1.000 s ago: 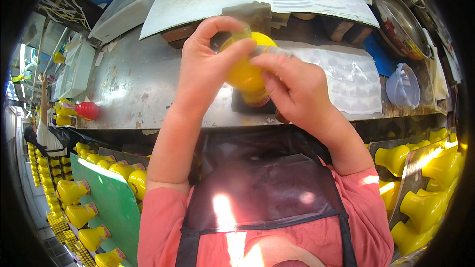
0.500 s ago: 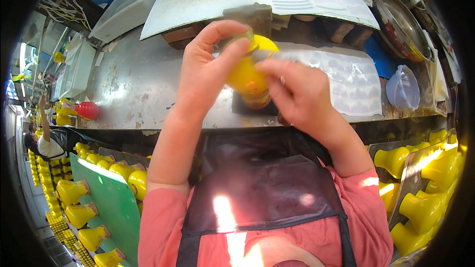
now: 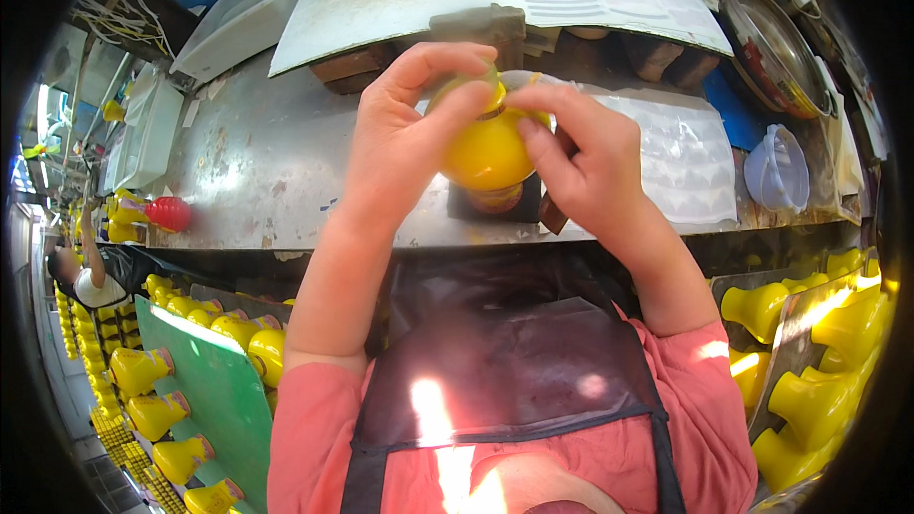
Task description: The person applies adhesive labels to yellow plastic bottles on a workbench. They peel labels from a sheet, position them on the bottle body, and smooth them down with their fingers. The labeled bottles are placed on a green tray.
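A glossy yellow vase (image 3: 487, 154) with a round body and narrow neck stands over a dark square pad at the table's front. My left hand (image 3: 405, 124) curls its thumb and fingers around the vase's neck and top. At the right side of the neck, my right hand (image 3: 590, 148) has thumb and forefinger bent close together; anything between them is hidden. A brown flat piece (image 3: 554, 213) shows beside and under the right hand, and I cannot tell whether that hand grips it. Behind the vase, a white rim is partly covered by my fingers.
A translucent sheet with grey shapes (image 3: 666, 157) lies right of the vase, near a pale basket (image 3: 776, 171). A white board (image 3: 381, 9) with printed sheets rests on bricks behind. Yellow vases line a green board (image 3: 205, 400) and the right-hand racks. Another person (image 3: 95, 276) is far left.
My right hand has shifted slightly up and right along the vase's neck, uncovering more of the brown piece. My left hand keeps its hold on the vase's top.
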### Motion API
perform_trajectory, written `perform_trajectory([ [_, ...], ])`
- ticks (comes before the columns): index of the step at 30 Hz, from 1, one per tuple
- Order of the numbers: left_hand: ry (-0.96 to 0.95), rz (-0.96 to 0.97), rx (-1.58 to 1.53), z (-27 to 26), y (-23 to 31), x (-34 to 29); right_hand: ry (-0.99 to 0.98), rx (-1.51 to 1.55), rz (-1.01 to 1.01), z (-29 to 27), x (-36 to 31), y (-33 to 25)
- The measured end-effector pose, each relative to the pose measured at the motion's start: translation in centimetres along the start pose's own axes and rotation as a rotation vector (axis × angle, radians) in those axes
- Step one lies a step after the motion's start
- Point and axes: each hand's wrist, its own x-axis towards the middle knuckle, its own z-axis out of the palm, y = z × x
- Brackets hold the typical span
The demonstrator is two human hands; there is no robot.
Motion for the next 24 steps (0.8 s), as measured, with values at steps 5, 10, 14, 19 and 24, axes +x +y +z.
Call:
perform_trajectory([
  [5,0.066,0.024,0.133,0.0,-0.1,0.4,-0.017,-0.144,-0.235,0.4,-0.9,-0.9],
  [10,0.027,0.012,0.166,-0.3,-0.4,0.5,0.031,0.008,-0.073,0.2,-0.4,-0.2],
  [14,-0.019,-0.056,0.057,-0.7,-0.8,0.2,0.012,0.095,0.003,-0.2,0.0,0.5],
  [19,-0.138,-0.051,-0.123,-1.3,-1.9,-0.1,-0.014,0.205,0.133,-0.4,0.1,1.0],
  [24,-0.193,-0.018,-0.098,-1.7,-2.4,-0.5,0.01,0.226,0.139,0.0,0.2,1.2],
])
